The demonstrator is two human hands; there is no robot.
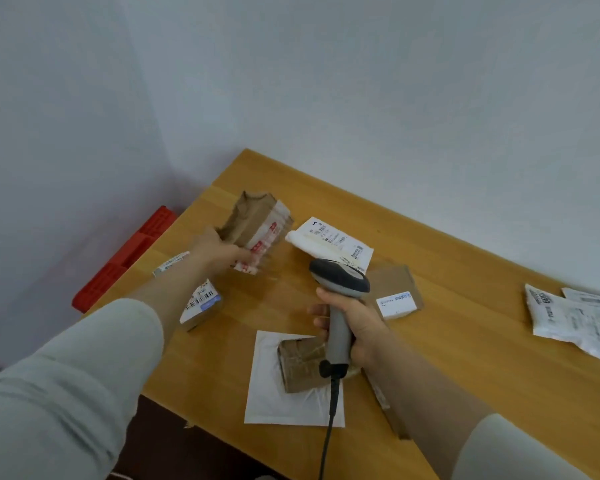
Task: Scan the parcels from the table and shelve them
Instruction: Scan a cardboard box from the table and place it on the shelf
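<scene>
While the left hand point(219, 251) grips a torn brown parcel point(253, 223) bound in red-and-white tape, holding it just above the table point(465, 358), the right hand point(357, 327) is wrapped round the handle of one grey scanner point(340, 282). Its black cable point(329, 424) hangs off the near edge.

Four more brown cardboard parcels lie on the wood:
- a labelled box point(395, 289) just beside the scanner head;
- a small labelled box point(201, 306), partly hidden by the left forearm;
- a taped parcel point(302, 362) resting on a flat white envelope point(281, 400);
- a box point(392, 410) mostly covered by the right forearm.

Besides that envelope, the white bags number three: a labelled mailer point(329, 242) near the held parcel, and two overlapping bags point(561, 317) at the far right. One labelled piece point(170, 265) at the left edge is too hidden to identify.

A red crate point(125, 258) sits on the floor against the wall, and its contents cannot be seen.
</scene>
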